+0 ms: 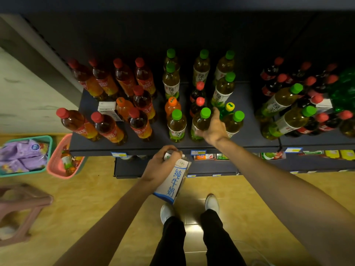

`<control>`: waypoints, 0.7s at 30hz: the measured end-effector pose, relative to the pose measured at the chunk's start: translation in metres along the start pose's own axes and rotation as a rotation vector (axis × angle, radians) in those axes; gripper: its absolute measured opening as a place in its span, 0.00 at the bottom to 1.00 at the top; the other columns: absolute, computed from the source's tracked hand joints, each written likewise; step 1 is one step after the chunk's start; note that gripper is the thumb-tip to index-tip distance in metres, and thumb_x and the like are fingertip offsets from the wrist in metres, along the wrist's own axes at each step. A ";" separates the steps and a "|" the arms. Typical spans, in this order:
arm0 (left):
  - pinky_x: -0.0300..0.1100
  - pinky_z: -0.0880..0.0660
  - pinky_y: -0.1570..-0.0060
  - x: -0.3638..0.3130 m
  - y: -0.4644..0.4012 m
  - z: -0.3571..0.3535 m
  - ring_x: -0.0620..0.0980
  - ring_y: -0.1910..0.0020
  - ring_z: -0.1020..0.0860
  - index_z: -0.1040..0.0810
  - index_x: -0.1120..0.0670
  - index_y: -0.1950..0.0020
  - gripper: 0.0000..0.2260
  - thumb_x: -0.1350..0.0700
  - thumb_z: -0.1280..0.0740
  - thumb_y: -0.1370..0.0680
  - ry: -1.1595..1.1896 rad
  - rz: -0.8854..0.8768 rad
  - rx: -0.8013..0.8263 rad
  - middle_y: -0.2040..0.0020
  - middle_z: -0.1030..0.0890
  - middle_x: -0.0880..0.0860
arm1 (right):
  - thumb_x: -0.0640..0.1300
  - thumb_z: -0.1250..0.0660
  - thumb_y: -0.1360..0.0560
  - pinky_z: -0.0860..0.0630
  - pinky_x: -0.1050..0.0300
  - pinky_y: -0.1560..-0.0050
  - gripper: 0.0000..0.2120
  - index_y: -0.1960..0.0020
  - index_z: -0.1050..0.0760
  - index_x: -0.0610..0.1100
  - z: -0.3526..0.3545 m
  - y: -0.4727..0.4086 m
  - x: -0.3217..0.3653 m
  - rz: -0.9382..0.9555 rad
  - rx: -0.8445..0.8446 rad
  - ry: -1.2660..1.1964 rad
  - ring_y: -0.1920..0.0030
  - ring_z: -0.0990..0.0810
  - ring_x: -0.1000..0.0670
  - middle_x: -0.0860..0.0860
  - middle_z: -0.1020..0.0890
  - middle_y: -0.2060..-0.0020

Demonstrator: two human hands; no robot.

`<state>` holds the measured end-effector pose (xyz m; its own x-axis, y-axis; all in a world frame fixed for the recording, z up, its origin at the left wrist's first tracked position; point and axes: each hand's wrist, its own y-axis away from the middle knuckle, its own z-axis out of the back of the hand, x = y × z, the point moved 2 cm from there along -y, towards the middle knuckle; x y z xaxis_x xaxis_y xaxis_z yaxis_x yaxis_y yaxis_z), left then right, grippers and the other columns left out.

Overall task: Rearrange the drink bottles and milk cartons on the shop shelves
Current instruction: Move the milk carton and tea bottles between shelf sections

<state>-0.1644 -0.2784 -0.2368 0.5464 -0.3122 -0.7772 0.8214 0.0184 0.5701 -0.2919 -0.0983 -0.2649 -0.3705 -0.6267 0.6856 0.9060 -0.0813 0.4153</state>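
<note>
Right hand [213, 129] grips a green-capped tea bottle [201, 121] on the dark shelf [249, 139]; left hand [163, 164] grips a milk carton [172, 183] above yellow floor tiles [96, 198].

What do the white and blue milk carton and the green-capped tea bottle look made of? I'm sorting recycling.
The white and blue milk carton looks like matte printed paperboard with creased edges. The green-capped tea bottle looks like clear glossy plastic: the tea shows through.

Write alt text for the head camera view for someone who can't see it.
A person's right hand grips a green-capped tea bottle on a dark shop shelf crowded with drink bottles, while the left hand holds a white and blue milk carton below the shelf edge. Two baskets sit on the floor at left.
</note>
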 end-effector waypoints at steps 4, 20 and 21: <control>0.41 0.27 0.65 -0.012 0.003 0.003 0.47 0.69 0.22 0.25 0.38 0.52 0.03 0.42 0.38 0.22 0.064 -0.004 0.007 0.66 0.21 0.51 | 0.36 0.27 0.27 0.42 0.57 0.26 0.48 0.20 0.56 0.42 0.000 0.041 0.001 0.217 -0.047 0.006 0.24 0.39 0.44 0.42 0.38 0.23; 0.47 0.23 0.53 -0.068 0.051 0.041 0.54 0.55 0.18 0.21 0.48 0.41 0.16 0.42 0.32 0.26 0.257 -0.007 0.201 0.50 0.16 0.59 | 0.39 0.19 0.35 0.28 0.70 0.58 0.26 0.43 0.29 0.48 0.001 0.124 0.025 0.548 0.296 -0.066 0.57 0.20 0.64 0.58 0.19 0.56; 0.44 0.22 0.56 -0.070 0.053 0.043 0.52 0.58 0.17 0.21 0.48 0.42 0.17 0.42 0.32 0.27 0.266 -0.002 0.200 0.53 0.15 0.56 | 0.36 0.21 0.35 0.28 0.70 0.58 0.25 0.43 0.27 0.46 0.001 0.124 0.024 0.515 0.293 -0.100 0.59 0.21 0.66 0.59 0.19 0.58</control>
<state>-0.1667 -0.2965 -0.1405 0.5900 -0.0524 -0.8057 0.7885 -0.1770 0.5890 -0.1885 -0.1222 -0.1963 0.0713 -0.4517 0.8893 0.8850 0.4400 0.1525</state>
